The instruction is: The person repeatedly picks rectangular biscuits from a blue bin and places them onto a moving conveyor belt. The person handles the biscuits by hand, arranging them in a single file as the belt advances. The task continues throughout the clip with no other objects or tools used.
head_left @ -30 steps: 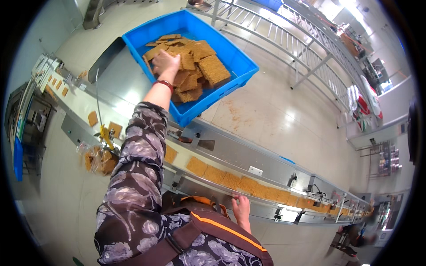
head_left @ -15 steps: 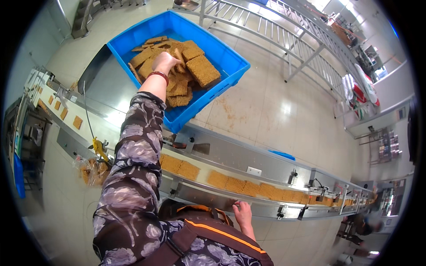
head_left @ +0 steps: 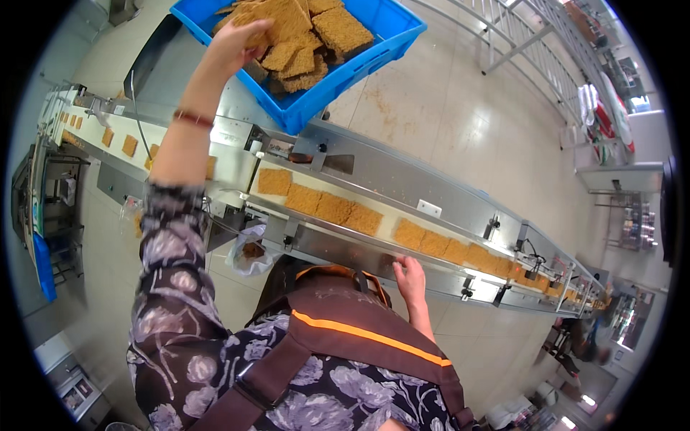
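My left hand (head_left: 241,44) is raised over the near left corner of a blue crate (head_left: 287,115), closed on a flat golden-brown square with a grainy surface, like a crispy biscuit (head_left: 282,20). Under and beside it, more such squares lie heaped in the crate, some of them broken; a thicker block (head_left: 342,31) is among them. At the near rail of a conveyor belt (head_left: 388,228), my right hand (head_left: 411,279) rests with its fingers loosely bent and apart, nothing visible in them. A row of similar brown squares (head_left: 334,207) lies along the belt, with gaps.
More squares (head_left: 129,145) lie spaced out on the belt to the left. A clear plastic bag (head_left: 251,251) with brown bits hangs below the near rail. Crumbs lie on the tiled floor beyond the conveyor. A metal rack (head_left: 503,43) stands at the far right.
My left hand has drawn back from the heap, now lifting a square. The view has shifted, so the crate sits higher. Squares on the belt have changed position. My right hand stays by the rail.
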`<state>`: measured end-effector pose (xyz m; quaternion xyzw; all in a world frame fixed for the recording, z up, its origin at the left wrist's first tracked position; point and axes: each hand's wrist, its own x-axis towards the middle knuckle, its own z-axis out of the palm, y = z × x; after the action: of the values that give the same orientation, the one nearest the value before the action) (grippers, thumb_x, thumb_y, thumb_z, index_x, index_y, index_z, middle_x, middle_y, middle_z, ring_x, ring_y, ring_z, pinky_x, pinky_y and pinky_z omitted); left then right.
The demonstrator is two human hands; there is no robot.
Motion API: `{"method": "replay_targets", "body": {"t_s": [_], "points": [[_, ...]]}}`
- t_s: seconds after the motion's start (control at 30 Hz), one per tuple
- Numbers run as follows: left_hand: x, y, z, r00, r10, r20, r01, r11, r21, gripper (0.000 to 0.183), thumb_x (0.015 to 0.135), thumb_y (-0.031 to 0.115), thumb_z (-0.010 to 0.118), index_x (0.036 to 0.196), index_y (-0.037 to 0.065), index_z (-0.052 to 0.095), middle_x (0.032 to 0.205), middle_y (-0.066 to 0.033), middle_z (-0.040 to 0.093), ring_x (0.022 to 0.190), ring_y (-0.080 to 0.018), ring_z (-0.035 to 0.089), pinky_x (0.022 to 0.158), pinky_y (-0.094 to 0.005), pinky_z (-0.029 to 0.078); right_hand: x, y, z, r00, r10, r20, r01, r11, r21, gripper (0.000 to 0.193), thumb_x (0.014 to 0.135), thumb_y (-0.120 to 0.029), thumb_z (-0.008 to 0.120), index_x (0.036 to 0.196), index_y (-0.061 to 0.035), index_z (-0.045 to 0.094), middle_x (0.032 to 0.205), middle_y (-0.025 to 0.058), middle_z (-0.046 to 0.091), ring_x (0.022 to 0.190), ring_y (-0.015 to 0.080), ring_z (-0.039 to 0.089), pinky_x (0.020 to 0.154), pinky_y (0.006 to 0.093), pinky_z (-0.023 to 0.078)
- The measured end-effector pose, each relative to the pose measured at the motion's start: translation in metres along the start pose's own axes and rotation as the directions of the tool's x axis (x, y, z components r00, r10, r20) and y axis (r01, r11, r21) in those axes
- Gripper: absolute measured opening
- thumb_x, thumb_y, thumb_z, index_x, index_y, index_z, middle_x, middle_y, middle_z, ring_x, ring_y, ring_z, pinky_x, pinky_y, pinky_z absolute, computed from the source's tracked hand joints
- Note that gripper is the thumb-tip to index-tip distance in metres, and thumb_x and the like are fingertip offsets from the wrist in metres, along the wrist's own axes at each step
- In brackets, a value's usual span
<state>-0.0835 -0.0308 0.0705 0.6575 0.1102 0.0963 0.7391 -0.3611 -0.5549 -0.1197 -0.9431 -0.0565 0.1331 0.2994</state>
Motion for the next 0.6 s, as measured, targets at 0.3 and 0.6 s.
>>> {"method": "replay_targets", "body": {"t_s": [0.3,0.6], "points": [[-0.243,-0.098,0.026,0.828,-0.547,0.125,0.561,0.814,-0.153,0.061,0.077,0.024,0.077,0.126,0.005,0.046,0.093,-0.0063,0.062,0.067,-0.0110,0.059,0.050,-0.0214,0.048,0.054,-0.050,0.002,0.986,-0.160,0.042,0.159,0.987,0.020,0.019,0.082,-0.018,0.066,0.097,-0.0078,0.063,0.093,0.0112,0.063,0.092,0.0298,0.060,0.078,0.0391,0.049],[-0.325,-0.182,0.014,0.671,-0.742,-0.016,0.690,0.631,-0.354,0.032,0.086,0.020,0.067,0.115,0.017,0.054,0.096,0.0034,0.063,0.081,-0.0078,0.060,0.055,-0.0221,0.050,0.112,-0.118,0.063,0.844,-0.535,0.031,0.527,0.819,-0.227,0.046,0.081,-0.029,0.065,0.120,-0.0058,0.055,0.117,0.0096,0.059,0.116,0.0276,0.051,0.095,0.0451,0.040]]}}
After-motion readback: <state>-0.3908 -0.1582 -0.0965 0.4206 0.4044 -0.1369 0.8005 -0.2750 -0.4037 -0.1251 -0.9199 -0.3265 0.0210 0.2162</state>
